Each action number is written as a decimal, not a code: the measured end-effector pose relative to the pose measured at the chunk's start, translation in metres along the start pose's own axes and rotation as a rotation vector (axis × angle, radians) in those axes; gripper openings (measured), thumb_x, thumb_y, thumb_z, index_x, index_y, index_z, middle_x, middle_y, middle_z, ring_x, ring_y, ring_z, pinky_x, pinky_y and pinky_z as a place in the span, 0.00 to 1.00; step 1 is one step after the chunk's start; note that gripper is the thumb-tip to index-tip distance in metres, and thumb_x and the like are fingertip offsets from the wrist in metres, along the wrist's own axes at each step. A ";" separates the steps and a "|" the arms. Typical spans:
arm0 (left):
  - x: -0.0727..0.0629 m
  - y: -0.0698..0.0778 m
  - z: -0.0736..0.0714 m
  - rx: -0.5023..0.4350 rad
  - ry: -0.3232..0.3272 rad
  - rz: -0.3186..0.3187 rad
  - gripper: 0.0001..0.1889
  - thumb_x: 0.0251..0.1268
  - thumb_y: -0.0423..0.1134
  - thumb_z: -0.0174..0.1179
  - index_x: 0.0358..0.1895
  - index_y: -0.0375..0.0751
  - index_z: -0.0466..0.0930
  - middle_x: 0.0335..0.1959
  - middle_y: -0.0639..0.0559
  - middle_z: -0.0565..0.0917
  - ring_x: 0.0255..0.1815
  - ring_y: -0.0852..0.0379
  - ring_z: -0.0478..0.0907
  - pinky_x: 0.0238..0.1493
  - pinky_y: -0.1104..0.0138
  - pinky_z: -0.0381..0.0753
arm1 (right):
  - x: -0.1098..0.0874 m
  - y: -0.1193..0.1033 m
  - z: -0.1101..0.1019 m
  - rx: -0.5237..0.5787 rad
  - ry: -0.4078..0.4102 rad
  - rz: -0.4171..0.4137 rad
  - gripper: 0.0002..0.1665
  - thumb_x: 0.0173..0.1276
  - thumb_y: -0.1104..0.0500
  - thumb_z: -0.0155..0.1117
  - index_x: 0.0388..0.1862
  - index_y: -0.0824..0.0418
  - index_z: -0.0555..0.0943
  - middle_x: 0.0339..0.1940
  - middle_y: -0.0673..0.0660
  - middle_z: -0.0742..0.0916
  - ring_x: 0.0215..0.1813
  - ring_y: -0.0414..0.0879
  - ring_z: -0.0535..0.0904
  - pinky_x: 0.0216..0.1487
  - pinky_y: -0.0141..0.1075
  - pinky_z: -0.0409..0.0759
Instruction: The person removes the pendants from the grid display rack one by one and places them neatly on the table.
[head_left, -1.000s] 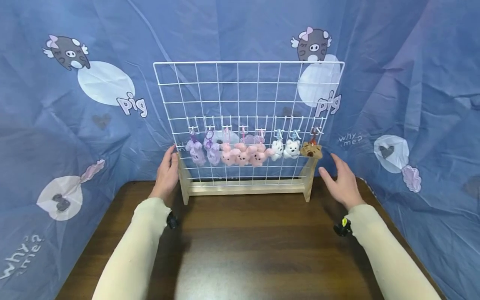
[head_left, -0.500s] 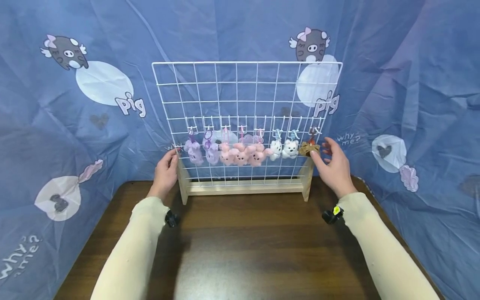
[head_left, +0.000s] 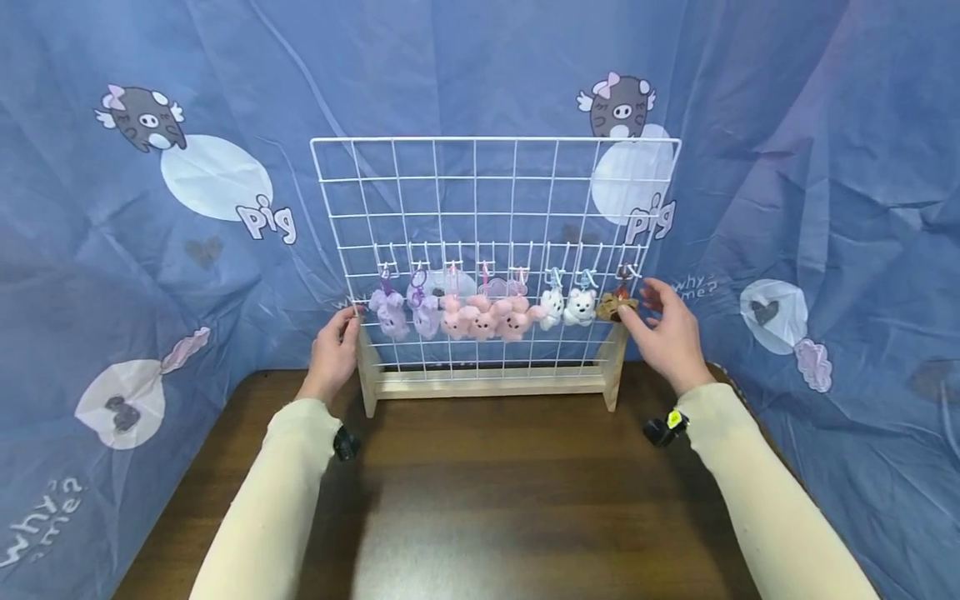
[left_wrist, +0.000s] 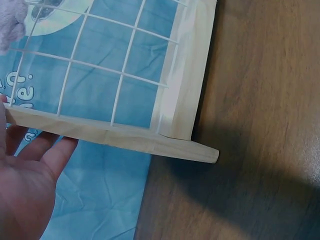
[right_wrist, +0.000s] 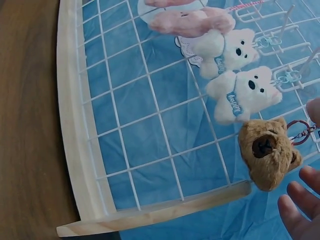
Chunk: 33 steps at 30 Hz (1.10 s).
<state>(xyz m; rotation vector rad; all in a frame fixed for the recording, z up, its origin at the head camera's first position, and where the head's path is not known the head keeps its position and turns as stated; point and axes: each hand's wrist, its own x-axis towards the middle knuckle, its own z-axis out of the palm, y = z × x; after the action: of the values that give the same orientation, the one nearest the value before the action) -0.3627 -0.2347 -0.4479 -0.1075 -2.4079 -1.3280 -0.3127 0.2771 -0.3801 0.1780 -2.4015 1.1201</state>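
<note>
A white wire grid rack [head_left: 495,214] in a wooden stand [head_left: 487,385] stands on the table, with a row of plush keychains on its hooks. My left hand [head_left: 333,354] grips the rack's left wooden side, fingers behind it in the left wrist view. At the right end, my right hand [head_left: 670,342] is beside a brown bear keychain [right_wrist: 267,150]. Its thumb is right at the bear's ring [right_wrist: 299,132], and the other fingers are spread apart below. The bear hangs tilted. Two white bear keychains [right_wrist: 245,95] hang next to it.
Pink plush keychains [head_left: 483,318] and purple plush keychains [head_left: 390,315] hang further left on the rack. Behind and around it is a blue printed cloth [head_left: 480,67]. The brown wooden table [head_left: 487,492] extends in front.
My right hand has moved left and inward to the brown bear, its thumb now overlapping it. My left hand has stayed at the rack's left side. The head view has shifted slightly.
</note>
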 end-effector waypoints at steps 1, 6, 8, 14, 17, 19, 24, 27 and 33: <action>0.000 0.000 0.000 -0.004 0.002 0.000 0.19 0.88 0.41 0.46 0.69 0.41 0.77 0.63 0.37 0.83 0.67 0.41 0.76 0.71 0.47 0.67 | 0.001 -0.001 0.001 -0.002 -0.001 -0.001 0.38 0.78 0.50 0.65 0.77 0.67 0.67 0.69 0.70 0.80 0.70 0.65 0.75 0.66 0.59 0.77; 0.001 0.004 0.000 -0.002 0.014 0.003 0.18 0.88 0.40 0.46 0.70 0.41 0.77 0.65 0.37 0.83 0.70 0.40 0.75 0.73 0.47 0.67 | 0.006 -0.003 0.004 -0.008 0.004 -0.002 0.36 0.77 0.51 0.67 0.76 0.67 0.69 0.68 0.69 0.80 0.69 0.65 0.76 0.65 0.58 0.78; 0.002 0.004 0.000 -0.001 0.020 0.007 0.18 0.87 0.40 0.46 0.69 0.41 0.77 0.65 0.36 0.82 0.70 0.40 0.75 0.73 0.47 0.67 | 0.007 -0.004 0.005 -0.003 0.012 -0.005 0.36 0.76 0.51 0.67 0.75 0.68 0.70 0.68 0.69 0.81 0.68 0.64 0.77 0.64 0.57 0.79; 0.000 0.003 0.001 -0.003 0.031 -0.005 0.18 0.87 0.38 0.46 0.69 0.40 0.77 0.65 0.36 0.83 0.70 0.40 0.75 0.73 0.48 0.67 | 0.009 -0.001 0.010 0.014 0.006 0.006 0.35 0.76 0.51 0.69 0.73 0.68 0.72 0.65 0.69 0.83 0.66 0.63 0.79 0.64 0.56 0.79; -0.001 0.002 0.002 -0.001 0.027 -0.010 0.18 0.87 0.40 0.46 0.69 0.42 0.77 0.64 0.37 0.83 0.69 0.40 0.75 0.73 0.47 0.67 | 0.009 0.001 0.012 0.022 -0.005 0.010 0.34 0.75 0.51 0.70 0.72 0.68 0.73 0.64 0.68 0.84 0.66 0.63 0.79 0.63 0.56 0.80; -0.001 0.001 0.003 0.006 0.023 -0.012 0.18 0.88 0.41 0.46 0.69 0.43 0.77 0.64 0.37 0.83 0.69 0.40 0.76 0.72 0.46 0.67 | 0.008 0.003 0.013 0.021 -0.006 0.013 0.34 0.74 0.50 0.71 0.71 0.67 0.74 0.64 0.68 0.85 0.64 0.64 0.81 0.62 0.56 0.80; 0.000 0.000 0.004 0.042 0.016 -0.012 0.18 0.87 0.42 0.46 0.69 0.46 0.77 0.62 0.38 0.84 0.65 0.39 0.77 0.68 0.45 0.69 | 0.007 0.003 0.013 -0.003 -0.003 0.019 0.34 0.73 0.50 0.72 0.70 0.65 0.75 0.63 0.67 0.86 0.58 0.64 0.84 0.61 0.57 0.78; 0.000 0.002 0.003 0.050 0.024 -0.007 0.18 0.87 0.41 0.46 0.69 0.45 0.77 0.60 0.38 0.85 0.63 0.39 0.78 0.67 0.45 0.70 | 0.008 0.001 0.012 0.019 -0.019 0.031 0.35 0.73 0.50 0.72 0.72 0.66 0.74 0.64 0.68 0.85 0.57 0.63 0.83 0.60 0.53 0.78; -0.001 0.003 0.002 0.037 0.023 -0.007 0.18 0.87 0.40 0.45 0.69 0.45 0.77 0.60 0.38 0.85 0.62 0.39 0.78 0.67 0.45 0.70 | 0.010 0.001 0.008 0.056 -0.042 0.101 0.35 0.73 0.51 0.73 0.73 0.64 0.73 0.60 0.67 0.87 0.54 0.57 0.82 0.53 0.35 0.75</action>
<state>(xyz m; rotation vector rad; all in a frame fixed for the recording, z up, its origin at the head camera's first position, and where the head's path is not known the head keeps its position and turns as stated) -0.3615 -0.2316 -0.4473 -0.0730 -2.4151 -1.2799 -0.3247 0.2721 -0.3804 0.0998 -2.4410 1.2416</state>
